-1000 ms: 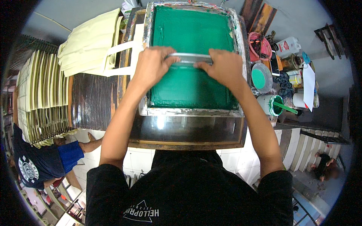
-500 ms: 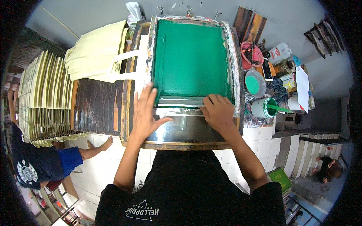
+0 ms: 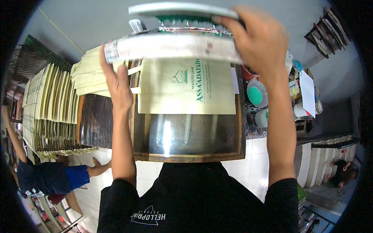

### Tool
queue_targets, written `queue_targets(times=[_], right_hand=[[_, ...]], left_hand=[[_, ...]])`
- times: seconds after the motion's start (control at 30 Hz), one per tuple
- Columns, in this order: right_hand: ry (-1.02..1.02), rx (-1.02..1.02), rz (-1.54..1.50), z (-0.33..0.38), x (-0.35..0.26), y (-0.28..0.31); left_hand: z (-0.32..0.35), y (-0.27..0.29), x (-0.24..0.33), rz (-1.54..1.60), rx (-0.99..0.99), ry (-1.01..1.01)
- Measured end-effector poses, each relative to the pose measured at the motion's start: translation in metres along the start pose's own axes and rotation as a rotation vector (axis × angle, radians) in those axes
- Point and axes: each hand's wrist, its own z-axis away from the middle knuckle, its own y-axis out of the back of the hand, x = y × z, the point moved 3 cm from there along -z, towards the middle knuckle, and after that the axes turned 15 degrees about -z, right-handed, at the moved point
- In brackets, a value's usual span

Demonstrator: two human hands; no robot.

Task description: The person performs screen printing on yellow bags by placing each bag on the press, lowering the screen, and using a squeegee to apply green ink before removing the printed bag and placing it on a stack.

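A screen-printing frame [image 3: 171,47] is tilted up, its near edge raised and blurred by motion. My left hand [image 3: 118,87] grips the left end of that edge, fingers round the corner and thumb below. A pale squeegee [image 3: 176,7], with green ink along its underside, is held by my right hand [image 3: 262,42]; this hand is also at the frame's right end, smeared by motion. Beneath the frame lies a cream tote bag [image 3: 159,91] with a green print, flat on the dark glossy printing table [image 3: 175,136]. Its handles extend left.
More cream bags lie in a pile [image 3: 89,77] at left, beside a rack of hanging bags [image 3: 48,97]. Ink tubs, including a green-filled bowl [image 3: 255,96], and a white bucket [image 3: 261,117] stand right. A person [image 3: 46,176] is at far left, another [image 3: 342,171] at far right.
The frame has swung up from the table, uncovering the printed bag. Both hands have risen; the left has closed on the frame, and the right has carried the squeegee up and away from me.
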Motion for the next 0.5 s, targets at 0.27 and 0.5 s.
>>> queue_targets(times=[0.27, 0.5], right_hand=[[-0.079, 0.03, 0.063, -0.105, 0.053, -0.001], [-0.149, -0.029, -0.003, -0.141, 0.071, -0.005]], left_hand=[[0.042, -0.032, -0.171, -0.928, -0.663, 0.331], [0.049, 0.101, -0.203, -0.334, -0.541, 0.677]])
